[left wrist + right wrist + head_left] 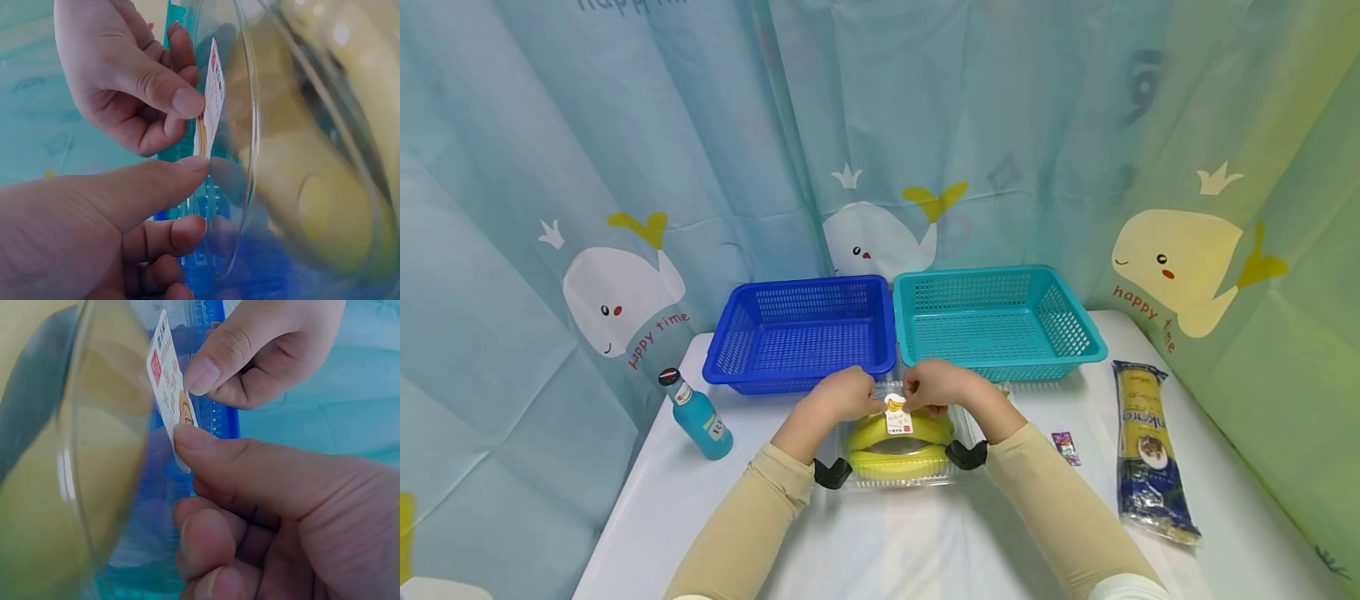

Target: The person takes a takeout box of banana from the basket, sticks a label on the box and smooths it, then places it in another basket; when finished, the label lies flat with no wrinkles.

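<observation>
Touching the white label (898,422) with their thumbs, the left hand (844,392) and right hand (936,383) met near its banana picture, their other fingers bent; whether either pinched it could not be told. The label lay over the clear container (917,481), which held bananas (942,429) and sat on the bench (887,542) in front of a blue basket (805,386) and a teal basket (1000,371). A blue bottle (702,422) was well to the left.

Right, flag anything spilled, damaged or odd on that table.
Nothing stands out: no spill or damage shows. The left hand and right hand hold the banana label at the clear box; whether it is stuck flat, I can't tell.
</observation>
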Demonstrator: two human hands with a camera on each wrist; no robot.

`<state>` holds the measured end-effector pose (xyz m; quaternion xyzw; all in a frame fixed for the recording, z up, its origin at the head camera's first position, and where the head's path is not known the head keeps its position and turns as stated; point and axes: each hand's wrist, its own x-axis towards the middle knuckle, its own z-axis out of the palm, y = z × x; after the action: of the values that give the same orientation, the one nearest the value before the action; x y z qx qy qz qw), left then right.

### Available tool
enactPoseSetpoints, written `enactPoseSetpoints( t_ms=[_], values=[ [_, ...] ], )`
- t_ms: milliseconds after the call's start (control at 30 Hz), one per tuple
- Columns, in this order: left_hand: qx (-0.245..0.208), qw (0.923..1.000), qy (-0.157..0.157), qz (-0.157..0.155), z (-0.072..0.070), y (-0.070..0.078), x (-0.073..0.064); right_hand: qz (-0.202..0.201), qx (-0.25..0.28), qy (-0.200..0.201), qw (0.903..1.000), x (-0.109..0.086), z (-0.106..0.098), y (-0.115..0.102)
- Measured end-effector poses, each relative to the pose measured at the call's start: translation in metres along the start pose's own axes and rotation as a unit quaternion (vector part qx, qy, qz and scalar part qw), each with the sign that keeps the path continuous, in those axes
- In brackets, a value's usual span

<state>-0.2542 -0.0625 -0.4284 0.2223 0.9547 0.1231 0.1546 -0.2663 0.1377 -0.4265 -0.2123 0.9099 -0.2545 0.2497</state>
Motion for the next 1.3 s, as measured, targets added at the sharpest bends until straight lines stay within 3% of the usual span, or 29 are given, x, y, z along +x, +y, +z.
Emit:
enactPoseSetpoints(
  t_ms=[167,467,1033,1300],
  values=[
    [0.001,1.0,-0.006,-0.003,-0.002,0.002,0.003,0.006,0.02,0.012,0.9997,0.001,0.001,0.002],
    [0.045,0.9983,-0.024,-0.026,-0.007,0.008,0.006,0.019,0.038,0.025,0.9988,0.007,0.002,0.004],
    [0.06,0.9919,0.033,-0.106,0.0,0.015,0.009,0.056,0.039,0.044,0.9967,0.016,0.006,0.004],
    [0.06,0.9913,0.038,-0.111,0.0,0.015,0.011,0.058,0.032,0.051,0.9965,0.016,0.007,0.004]
  ],
)
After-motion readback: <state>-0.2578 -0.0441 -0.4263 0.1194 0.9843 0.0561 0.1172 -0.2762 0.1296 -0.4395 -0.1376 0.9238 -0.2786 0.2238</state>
